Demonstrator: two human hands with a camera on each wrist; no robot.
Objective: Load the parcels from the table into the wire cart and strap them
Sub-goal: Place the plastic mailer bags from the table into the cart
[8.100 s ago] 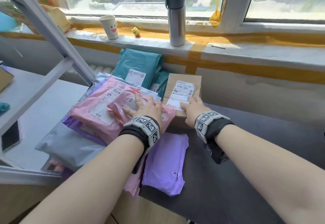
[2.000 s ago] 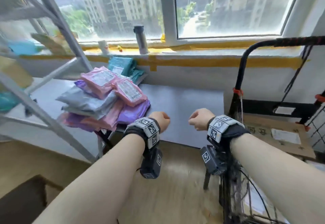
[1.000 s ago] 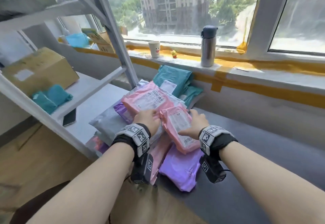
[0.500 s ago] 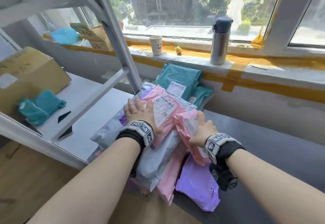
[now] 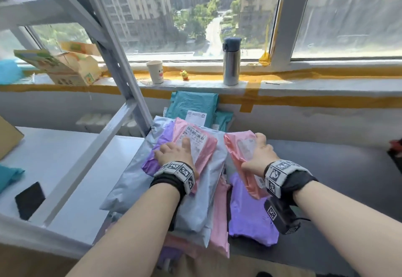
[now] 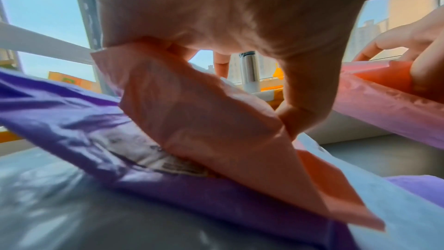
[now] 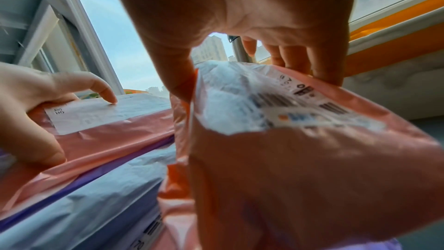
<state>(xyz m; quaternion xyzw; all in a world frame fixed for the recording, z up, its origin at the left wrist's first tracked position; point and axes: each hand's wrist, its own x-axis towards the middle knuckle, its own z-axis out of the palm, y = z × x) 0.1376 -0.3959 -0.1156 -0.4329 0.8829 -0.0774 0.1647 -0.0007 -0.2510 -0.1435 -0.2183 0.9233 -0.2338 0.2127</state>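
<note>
Soft mailer parcels lie piled on the dark table [image 5: 326, 189]. My left hand [image 5: 174, 153] rests on the large pink parcel [image 5: 201, 146] on top. Its fingers are spread over the label and its thumb [image 6: 305, 102] is hooked at the near edge of the large pink parcel [image 6: 204, 121]. My right hand [image 5: 258, 157] grips a small pink parcel [image 5: 239, 152], raised and tilted beside the pile. Its thumb and fingers clamp the labelled small pink parcel [image 7: 288, 159]. Grey [image 5: 202, 191], purple [image 5: 250, 218] and teal [image 5: 193, 104] parcels lie below and behind. The wire cart is out of view.
A grey metal shelf frame [image 5: 121, 70] slants up just left of the pile. A black phone [image 5: 29, 200] lies on its white shelf. A thermos [image 5: 231, 61], a paper cup [image 5: 154, 72] and a carton [image 5: 71, 65] stand on the windowsill.
My right hand has pulled the small pink parcel off the pile and up to the right. My left hand has slid forward on the large pink parcel.
</note>
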